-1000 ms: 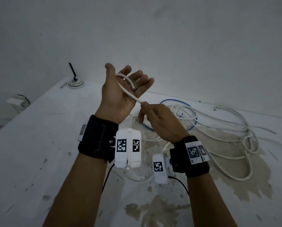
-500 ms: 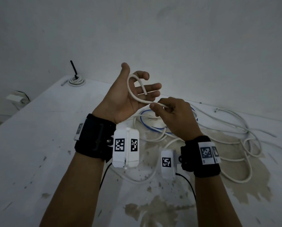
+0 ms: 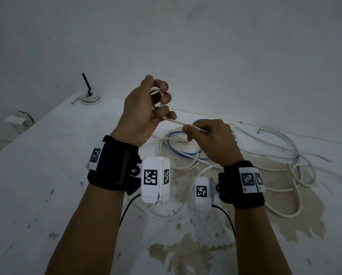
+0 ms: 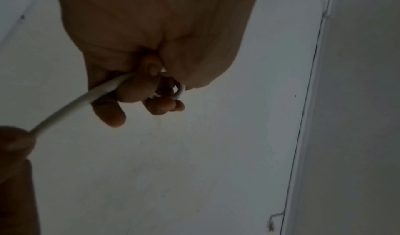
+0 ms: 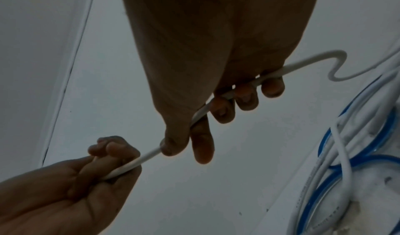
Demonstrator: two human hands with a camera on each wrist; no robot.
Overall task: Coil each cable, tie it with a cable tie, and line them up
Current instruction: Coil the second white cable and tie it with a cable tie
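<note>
Coiling just begun: left hand curled around the first small loop of white cable, right hand pinching the same cable beside it; next, probably another loop fed in.

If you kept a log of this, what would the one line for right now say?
step: coiling white cable | left hand: grips first loop | right hand: grips cable, feeding | tied coil: far corner | tie: not yet

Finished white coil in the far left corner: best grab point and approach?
Take the white coil across its stacked loops, from above. It lies flat on the table, and a black tie end sticks up at its far side, so pinch the near side.
</note>
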